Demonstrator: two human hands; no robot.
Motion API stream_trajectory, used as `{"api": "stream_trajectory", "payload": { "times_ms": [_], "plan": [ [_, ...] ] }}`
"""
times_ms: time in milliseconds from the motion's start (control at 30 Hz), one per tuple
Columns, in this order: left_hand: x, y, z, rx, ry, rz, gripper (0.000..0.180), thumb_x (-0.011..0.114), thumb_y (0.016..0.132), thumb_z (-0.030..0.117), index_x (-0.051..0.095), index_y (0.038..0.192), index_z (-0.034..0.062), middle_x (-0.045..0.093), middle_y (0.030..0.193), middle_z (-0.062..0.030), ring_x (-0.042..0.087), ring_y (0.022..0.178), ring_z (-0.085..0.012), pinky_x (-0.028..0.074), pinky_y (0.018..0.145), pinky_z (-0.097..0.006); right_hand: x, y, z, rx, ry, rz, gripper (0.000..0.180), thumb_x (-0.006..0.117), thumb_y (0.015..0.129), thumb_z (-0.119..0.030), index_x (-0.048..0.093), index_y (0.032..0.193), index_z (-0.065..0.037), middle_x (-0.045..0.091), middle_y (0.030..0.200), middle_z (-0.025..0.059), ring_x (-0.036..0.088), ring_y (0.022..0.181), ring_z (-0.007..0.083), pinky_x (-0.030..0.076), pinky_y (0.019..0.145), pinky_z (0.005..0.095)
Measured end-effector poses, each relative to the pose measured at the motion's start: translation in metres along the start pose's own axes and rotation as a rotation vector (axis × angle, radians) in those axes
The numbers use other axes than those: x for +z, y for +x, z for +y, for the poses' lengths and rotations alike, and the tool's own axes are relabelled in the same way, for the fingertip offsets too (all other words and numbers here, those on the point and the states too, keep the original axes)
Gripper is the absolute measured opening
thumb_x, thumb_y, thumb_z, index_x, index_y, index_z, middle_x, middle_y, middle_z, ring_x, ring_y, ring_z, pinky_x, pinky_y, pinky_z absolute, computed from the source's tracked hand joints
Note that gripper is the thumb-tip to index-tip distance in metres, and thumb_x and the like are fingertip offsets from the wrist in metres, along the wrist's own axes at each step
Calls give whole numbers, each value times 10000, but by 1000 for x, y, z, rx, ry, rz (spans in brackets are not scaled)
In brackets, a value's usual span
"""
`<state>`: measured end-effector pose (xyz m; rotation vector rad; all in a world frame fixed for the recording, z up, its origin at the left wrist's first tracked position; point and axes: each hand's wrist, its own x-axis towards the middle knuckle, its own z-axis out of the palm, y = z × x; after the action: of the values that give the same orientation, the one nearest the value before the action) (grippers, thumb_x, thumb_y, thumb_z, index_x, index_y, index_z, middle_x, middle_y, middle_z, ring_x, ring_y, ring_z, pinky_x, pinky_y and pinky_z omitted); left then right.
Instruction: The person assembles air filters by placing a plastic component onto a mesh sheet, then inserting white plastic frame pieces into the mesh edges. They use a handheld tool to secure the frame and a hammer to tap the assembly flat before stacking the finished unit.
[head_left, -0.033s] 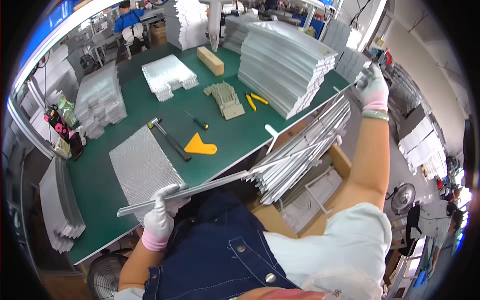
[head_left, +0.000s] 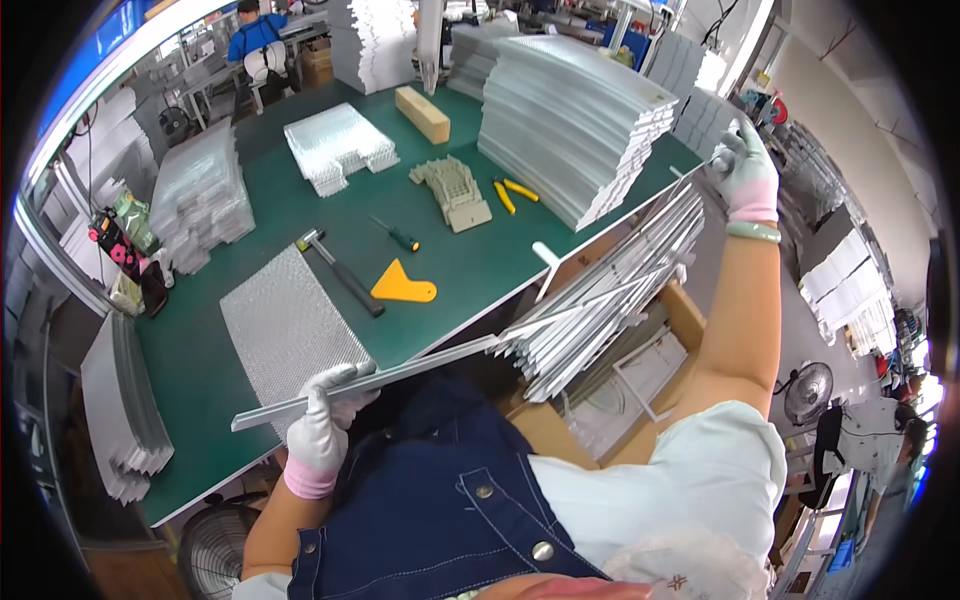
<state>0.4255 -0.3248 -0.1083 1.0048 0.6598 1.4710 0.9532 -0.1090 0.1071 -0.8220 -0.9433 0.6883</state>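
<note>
My left hand (head_left: 320, 425), in a white glove with a pink cuff, is closed around a long, narrow silver metal strip (head_left: 420, 371) near its left end. The strip slants up to the right, past the table's near edge. Far off at the right, my gloved right hand (head_left: 745, 175) is raised with curled fingers, pinching a thin light strip end beside the table corner. Whether both hands hold one strip is unclear. Just beyond my left hand, a silver honeycomb sheet (head_left: 290, 310) lies on the green table (head_left: 440, 290).
A hammer (head_left: 345, 277), yellow scraper (head_left: 402, 284), screwdriver (head_left: 398, 234), yellow-handled pliers (head_left: 515, 193) and wooden block (head_left: 422, 115) lie on the table. Tall panel stacks (head_left: 570, 120) stand behind. Metal strips (head_left: 600, 300) fill an open carton (head_left: 550, 432) beside me. A person (head_left: 258, 45) works far left.
</note>
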Motion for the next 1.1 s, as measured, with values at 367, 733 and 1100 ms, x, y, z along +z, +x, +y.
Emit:
{"api": "stream_trajectory", "payload": {
  "times_ms": [367,733,1100],
  "plan": [
    [-14,10,32,39,-79,43,515,337,1059,385,455,1299,-55,552,1278,-259,561,1195,-364,439,1054,-508,-17,-264,219,1165,575,-223,487,549,966,-498,572,1169,-56,649,1055,140,614,909,267,517,846,379],
    [-5,-10,28,195,65,70,455,628,954,178,470,1347,14,653,1117,-170,626,1078,-288,477,993,-450,10,-246,215,856,557,41,103,653,929,-228,632,961,-133,644,959,4,593,883,181,498,810,359],
    [-9,-53,67,-2,768,290,314,450,798,-54,530,1102,-36,578,807,-95,594,651,-162,490,628,-286,77,-254,107,34,24,-77,330,511,984,-132,452,1293,-34,630,1085,118,630,903,204,527,845,364]
  ]
}}
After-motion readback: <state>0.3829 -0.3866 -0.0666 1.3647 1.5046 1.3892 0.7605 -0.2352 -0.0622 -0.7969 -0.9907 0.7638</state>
